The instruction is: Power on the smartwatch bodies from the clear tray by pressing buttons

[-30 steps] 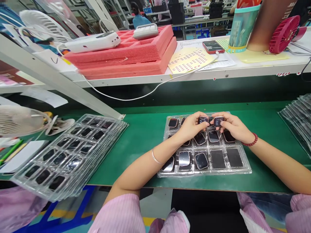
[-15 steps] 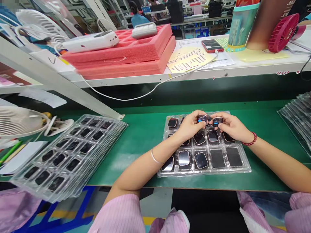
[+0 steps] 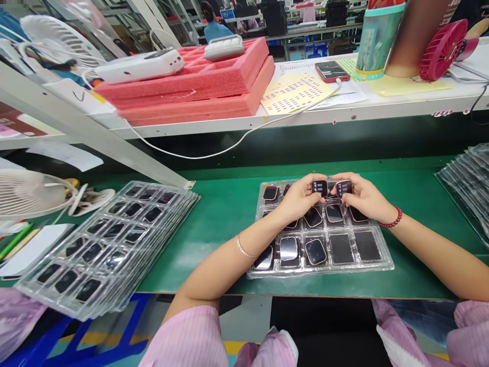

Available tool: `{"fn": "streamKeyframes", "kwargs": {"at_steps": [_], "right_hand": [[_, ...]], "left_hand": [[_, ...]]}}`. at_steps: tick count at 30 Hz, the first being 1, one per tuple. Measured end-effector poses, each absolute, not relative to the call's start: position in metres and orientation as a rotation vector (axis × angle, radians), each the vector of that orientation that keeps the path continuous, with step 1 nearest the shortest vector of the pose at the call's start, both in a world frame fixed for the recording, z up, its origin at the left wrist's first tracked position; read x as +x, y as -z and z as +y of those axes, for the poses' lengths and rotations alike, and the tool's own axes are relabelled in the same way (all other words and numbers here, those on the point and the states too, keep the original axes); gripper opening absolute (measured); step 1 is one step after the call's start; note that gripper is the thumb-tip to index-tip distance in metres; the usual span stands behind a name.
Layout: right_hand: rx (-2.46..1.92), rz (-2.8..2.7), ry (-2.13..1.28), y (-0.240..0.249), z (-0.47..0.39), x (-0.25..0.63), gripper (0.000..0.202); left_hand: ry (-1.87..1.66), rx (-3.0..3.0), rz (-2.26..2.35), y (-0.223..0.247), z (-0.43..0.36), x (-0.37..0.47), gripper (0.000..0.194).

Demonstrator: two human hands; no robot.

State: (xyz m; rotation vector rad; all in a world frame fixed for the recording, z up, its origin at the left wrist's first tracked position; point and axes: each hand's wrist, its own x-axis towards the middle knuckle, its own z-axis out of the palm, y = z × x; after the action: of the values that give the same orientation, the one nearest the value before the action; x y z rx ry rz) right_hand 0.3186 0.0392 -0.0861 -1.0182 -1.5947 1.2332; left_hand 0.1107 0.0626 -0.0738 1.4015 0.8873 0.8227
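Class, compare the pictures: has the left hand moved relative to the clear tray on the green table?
No. The left hand holds its watch over the tray's far row, as before; the small shift is the camera's.

No word, brand or number can be read anywhere. Small lit marks are shown on the screens of the two small rose-edged watch bodies, one held in the left hand and one in the right hand, but they are too small to be made out. Rows of small red marks are printed on the pale yellow sheet on the white upper shelf; they cannot be read either
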Motion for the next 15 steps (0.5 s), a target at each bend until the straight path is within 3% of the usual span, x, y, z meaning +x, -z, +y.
{"fn": "streamKeyframes", "kwargs": {"at_steps": [2,3,15], "right_hand": [[-1.034,-1.566,-1.284,0.0855,0.0389,0.3192,0.026],[-1.038,-1.539,-1.313,0.0853,0.039,0.3197,0.026],[-0.975,-1.576,-1.24,0.0862,0.0381,0.3171,0.037]], "left_hand": [[-0.805,1.409,0.883,0.0738,0.0625,0.1105,0.024],[-0.806,1.408,0.887,0.0736,0.0625,0.1104,0.024],[-0.859,1.438,0.87,0.0743,0.0624,0.1111,0.045]]}}
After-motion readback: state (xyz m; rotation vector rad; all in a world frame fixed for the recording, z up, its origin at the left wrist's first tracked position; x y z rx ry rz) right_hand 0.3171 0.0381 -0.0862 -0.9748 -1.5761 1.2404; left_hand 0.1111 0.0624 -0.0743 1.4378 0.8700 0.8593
